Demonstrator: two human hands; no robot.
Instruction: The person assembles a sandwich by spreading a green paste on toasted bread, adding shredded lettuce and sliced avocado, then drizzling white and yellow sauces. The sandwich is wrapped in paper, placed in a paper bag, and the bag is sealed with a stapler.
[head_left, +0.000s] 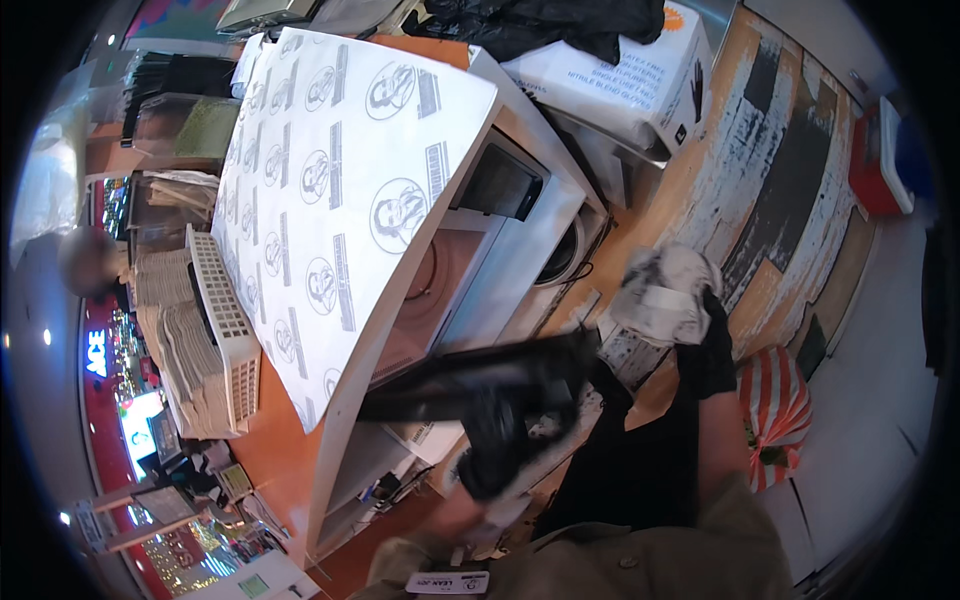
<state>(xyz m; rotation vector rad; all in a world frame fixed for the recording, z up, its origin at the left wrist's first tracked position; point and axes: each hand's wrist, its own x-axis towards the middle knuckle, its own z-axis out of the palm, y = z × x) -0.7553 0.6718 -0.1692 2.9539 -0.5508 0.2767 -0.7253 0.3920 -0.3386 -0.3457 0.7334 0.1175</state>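
Both my hands wear black gloves. My left hand (495, 442) is on the black frame of a microwave door (480, 382), which stands open; blur hides how the fingers lie. My right hand (709, 345) grips a crumpled grey and white cloth (667, 296) above the worn, paint-streaked wooden floor or surface. Beyond the door shows the lit inside of the microwave oven (427, 281), set in a white cabinet.
Printed white paper (330, 172) covers the cabinet top. Near it stand a white basket (229, 330) beside stacked brown napkins (172, 330), and a box of nitrile gloves (622, 82). A red and white striped bag (776, 412) lies at the right. Someone's blurred head shows at far left.
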